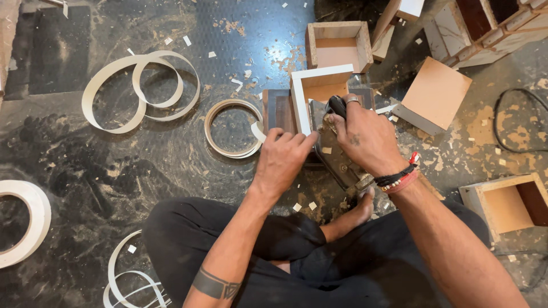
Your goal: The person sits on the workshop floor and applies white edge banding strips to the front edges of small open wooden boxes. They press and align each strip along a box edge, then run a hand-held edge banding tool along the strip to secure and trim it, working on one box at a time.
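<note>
Hands work close together over a small open box [319,91] with a white edge strip, which lies on the dark floor [171,165] just in front of the seated person's crossed legs. In the head view, the left hand [283,159] presses down beside the box's white front edge, its fingers [297,138] curled and bearing on the board rather than closed around anything. The right hand [368,137] is clenched over a dark-handled metal trimming tool [337,142] that rests against the box; what its cutting end touches is hidden beneath the hand. To do this well, I judge the left hand should keep the box pinned flat so it cannot skid on the dusty floor, with its fingertips held clear of the tool's path, since the two hands are nearly touching. The tool wants to ride flush along the edge, tilted neither in nor out, so the strip is not gouged. Loose coils of white edge tape [142,85] and a smaller ring [231,128] lie to the left, well apart; more open boxes [337,45] sit beyond and to the right.
</note>
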### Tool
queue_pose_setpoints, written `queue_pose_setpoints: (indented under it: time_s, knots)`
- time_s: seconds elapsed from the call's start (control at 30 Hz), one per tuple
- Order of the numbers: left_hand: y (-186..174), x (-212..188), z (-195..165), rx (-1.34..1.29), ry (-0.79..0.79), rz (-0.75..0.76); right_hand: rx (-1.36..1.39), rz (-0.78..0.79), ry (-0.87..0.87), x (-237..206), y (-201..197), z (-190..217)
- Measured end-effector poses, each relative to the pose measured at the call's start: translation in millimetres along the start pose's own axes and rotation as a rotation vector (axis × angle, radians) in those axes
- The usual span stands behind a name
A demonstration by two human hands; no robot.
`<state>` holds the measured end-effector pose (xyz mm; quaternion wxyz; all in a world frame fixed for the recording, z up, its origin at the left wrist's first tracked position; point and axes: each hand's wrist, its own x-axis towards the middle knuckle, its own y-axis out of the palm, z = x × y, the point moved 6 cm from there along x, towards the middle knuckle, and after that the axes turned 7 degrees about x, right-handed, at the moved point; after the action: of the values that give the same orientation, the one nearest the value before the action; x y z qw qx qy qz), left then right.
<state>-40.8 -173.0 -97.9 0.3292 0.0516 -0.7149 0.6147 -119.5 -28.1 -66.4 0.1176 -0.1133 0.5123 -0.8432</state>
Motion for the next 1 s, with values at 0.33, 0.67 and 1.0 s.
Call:
queue_pose_setpoints:
  time_s: [0.33,0.67,1.0]
  knots:
    - [-16.9,-12.2,-14.1,-0.091,-0.012,-0.087,0.001,-0.016,-0.03,1.9,-0.8,-1.7]
    - [2.8,-35.0,10.6,-0.241,-0.306,0.082,0.017,-0.001,-0.026,-6.7,-5.8,-4.6]
    - [22.5,1.5,17.1,-0.444,-0.602,0.107,-0.015,0.004,-0.011,4.6,-10.2,-9.9]
